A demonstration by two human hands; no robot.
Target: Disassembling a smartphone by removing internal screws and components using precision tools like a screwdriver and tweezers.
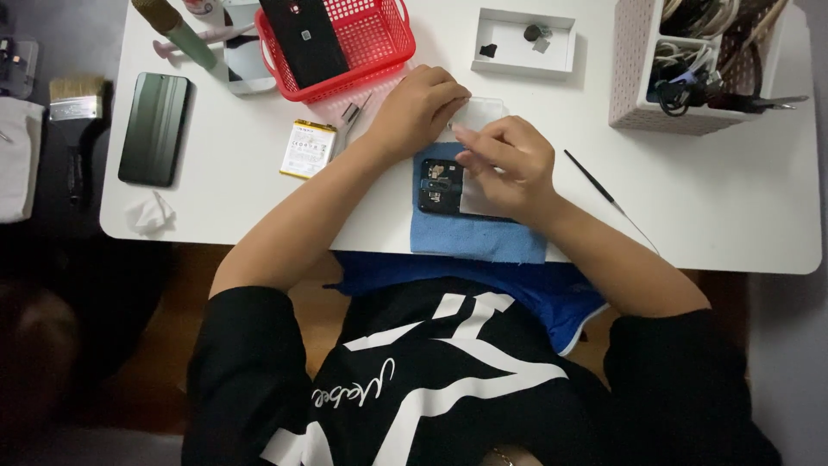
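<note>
An opened dark phone body (440,185) lies on a blue cloth (470,233) at the white table's near edge. My right hand (509,168) rests over the phone's right half, fingers curled on it. My left hand (418,108) sits just beyond the phone, fingers pressing on a clear plastic piece (483,110) that both hands touch. Much of the phone is hidden beneath my right hand.
A phone battery (308,149) and metal tweezers (349,121) lie left of my hands. Further left is a green phone back (154,128). A red basket (345,39), a white parts tray (523,43), a tool caddy (690,60) and a thin black pick (604,194) surround them.
</note>
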